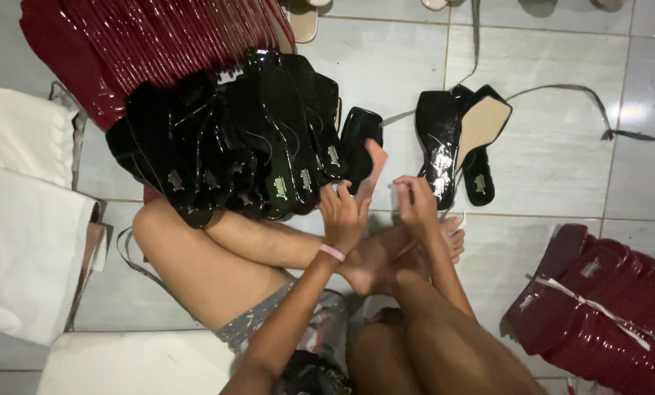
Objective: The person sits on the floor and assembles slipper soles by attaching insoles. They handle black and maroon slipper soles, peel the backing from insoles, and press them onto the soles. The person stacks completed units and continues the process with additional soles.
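Observation:
I sit on the tiled floor with my legs crossed. My left hand (pixel 340 213), with a pink band on its wrist, reaches up to the near edge of a fanned pile of glossy black insoles (pixel 247 146). Its fingers touch the lower ends of the nearest ones, with no clear grip. My right hand (pixel 416 202) is beside it, fingers bunched together by the lower tip of a small stack of black insoles (pixel 440 143). One insole (pixel 482 121) in that stack shows its beige underside. A single black insole (pixel 359 133) lies between the two piles.
A large fan of dark red insoles (pixel 159 36) lies at the top left. A tied bundle of dark red insoles (pixel 605 307) sits at the lower right. White bags or cushions (pixel 27 219) line the left side. Grey straps (pixel 598 110) trail over the tiles.

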